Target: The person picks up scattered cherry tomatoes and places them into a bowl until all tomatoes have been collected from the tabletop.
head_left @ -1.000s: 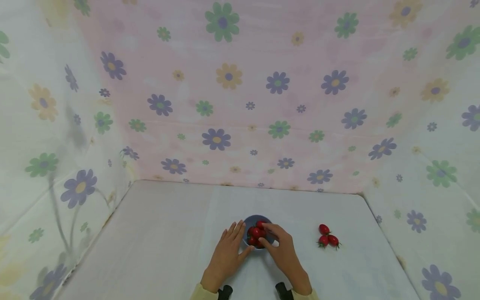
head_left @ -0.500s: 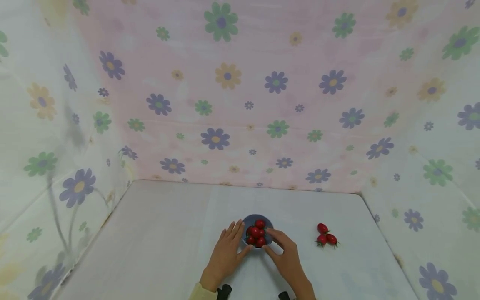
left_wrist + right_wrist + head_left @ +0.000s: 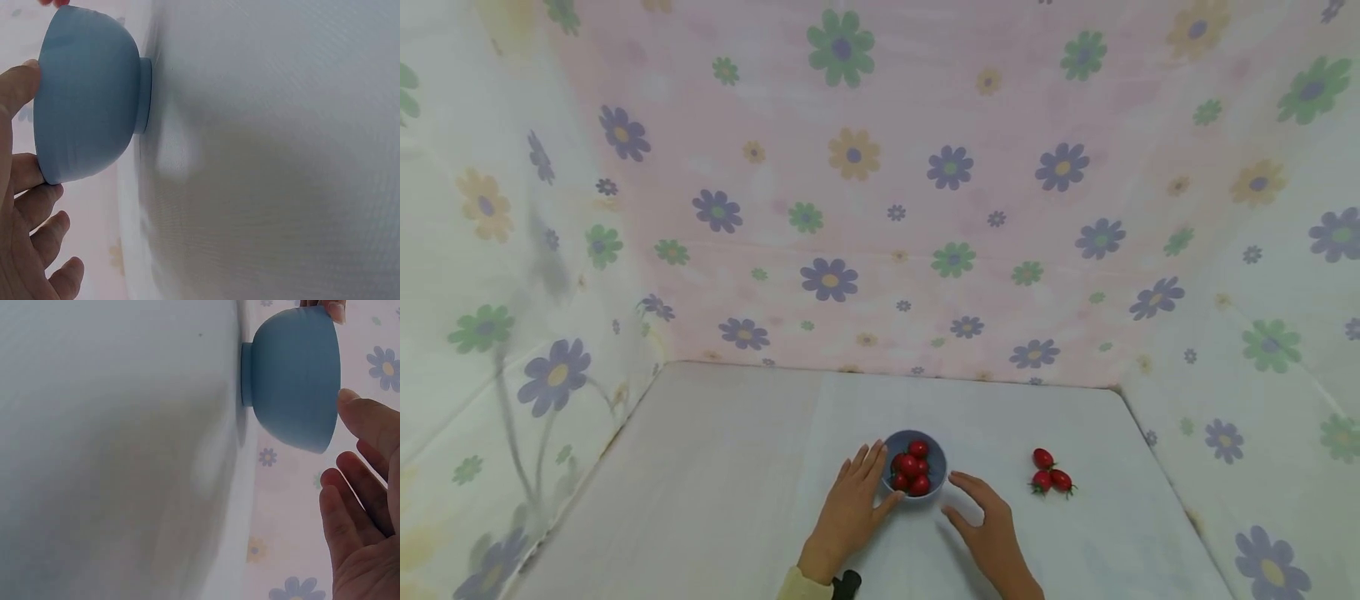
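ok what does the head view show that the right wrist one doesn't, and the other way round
Only the head view: red tomatoes inside the bowl, three loose tomatoes lying to its right, and a yellow sleeve at the left wrist.

Only the right wrist view: the bowl's foot resting on the table, with the outer wall seen side-on.

Both: the bowl, the right hand, the left hand (just fingertips in the wrist view), the table and the flowered backdrop.
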A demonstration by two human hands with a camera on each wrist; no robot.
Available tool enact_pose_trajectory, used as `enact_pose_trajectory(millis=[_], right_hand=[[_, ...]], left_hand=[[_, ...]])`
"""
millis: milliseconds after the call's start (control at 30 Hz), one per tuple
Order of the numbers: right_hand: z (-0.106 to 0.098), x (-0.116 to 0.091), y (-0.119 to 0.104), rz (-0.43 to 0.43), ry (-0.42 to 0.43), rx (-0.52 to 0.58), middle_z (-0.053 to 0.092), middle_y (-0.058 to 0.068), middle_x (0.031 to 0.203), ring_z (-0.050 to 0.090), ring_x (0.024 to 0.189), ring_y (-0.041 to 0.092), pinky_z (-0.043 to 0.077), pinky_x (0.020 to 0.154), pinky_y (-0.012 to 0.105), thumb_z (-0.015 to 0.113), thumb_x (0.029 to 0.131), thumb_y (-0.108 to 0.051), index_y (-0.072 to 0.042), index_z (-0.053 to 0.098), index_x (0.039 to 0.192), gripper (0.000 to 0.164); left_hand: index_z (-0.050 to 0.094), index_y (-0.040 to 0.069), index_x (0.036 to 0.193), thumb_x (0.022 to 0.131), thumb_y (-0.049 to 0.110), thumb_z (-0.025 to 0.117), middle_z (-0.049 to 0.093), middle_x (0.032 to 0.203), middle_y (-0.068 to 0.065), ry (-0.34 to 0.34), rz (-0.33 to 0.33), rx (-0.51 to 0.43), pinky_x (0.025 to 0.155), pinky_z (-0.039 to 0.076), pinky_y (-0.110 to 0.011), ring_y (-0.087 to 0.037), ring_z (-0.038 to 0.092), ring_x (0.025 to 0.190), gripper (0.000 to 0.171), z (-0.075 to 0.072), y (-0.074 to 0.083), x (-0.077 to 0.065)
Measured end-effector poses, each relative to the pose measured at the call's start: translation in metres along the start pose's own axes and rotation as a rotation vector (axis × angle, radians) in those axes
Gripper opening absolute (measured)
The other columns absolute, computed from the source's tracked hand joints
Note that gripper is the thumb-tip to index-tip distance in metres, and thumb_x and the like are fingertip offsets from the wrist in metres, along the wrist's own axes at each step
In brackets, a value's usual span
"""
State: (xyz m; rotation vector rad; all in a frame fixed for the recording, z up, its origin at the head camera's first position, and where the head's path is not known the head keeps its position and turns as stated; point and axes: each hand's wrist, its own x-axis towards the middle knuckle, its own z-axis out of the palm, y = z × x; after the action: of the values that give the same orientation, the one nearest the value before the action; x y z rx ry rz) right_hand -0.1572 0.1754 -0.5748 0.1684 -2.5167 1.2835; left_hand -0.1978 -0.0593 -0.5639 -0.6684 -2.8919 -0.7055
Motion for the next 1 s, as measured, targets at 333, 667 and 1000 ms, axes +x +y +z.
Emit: enact_pose_trajectory(millis=[333, 667, 1000], right_hand=[[-0.018, -0.011, 0.005, 0.130, -0.033, -0.070, 0.070, 0.002, 0.129, 0.063, 0.123, 0.027, 0.053, 0.102, 0.046, 0.083, 0.082, -0.003, -0.011, 0.069, 0.129, 0.050], [-0.039, -0.017, 0.018, 0.205, 0.064, -0.172, 0.069, 0.010, 0.129, 0.062, 0.123, 0.032, 0.052, 0.102, 0.051, 0.083, 0.083, -0.003, -0.005, 0.067, 0.130, 0.049], [-0.058, -0.021, 0.028, 0.337, 0.099, -0.190, 0.065, 0.019, 0.133, 0.056, 0.129, 0.039, 0.046, 0.108, 0.059, 0.080, 0.086, -0.003, -0.003, 0.063, 0.133, 0.050]], left_hand=[[0.041, 0.002, 0.155, 0.101, 0.053, 0.055, 0.039, 0.162, -0.013, -0.023, -0.013, -0.022, 0.120, 0.032, -0.057, -0.035, 0.034, 0.151, 0.075, -0.001, 0.000, -0.001], [0.042, 0.002, 0.154, 0.101, 0.052, 0.056, 0.040, 0.161, -0.013, -0.011, -0.013, -0.019, 0.119, 0.033, -0.058, -0.035, 0.035, 0.150, 0.075, -0.001, 0.002, -0.002], [0.042, 0.001, 0.154, 0.101, 0.052, 0.056, 0.041, 0.160, -0.014, -0.006, -0.003, -0.011, 0.118, 0.034, -0.058, -0.036, 0.035, 0.150, 0.074, -0.001, 0.001, -0.002]])
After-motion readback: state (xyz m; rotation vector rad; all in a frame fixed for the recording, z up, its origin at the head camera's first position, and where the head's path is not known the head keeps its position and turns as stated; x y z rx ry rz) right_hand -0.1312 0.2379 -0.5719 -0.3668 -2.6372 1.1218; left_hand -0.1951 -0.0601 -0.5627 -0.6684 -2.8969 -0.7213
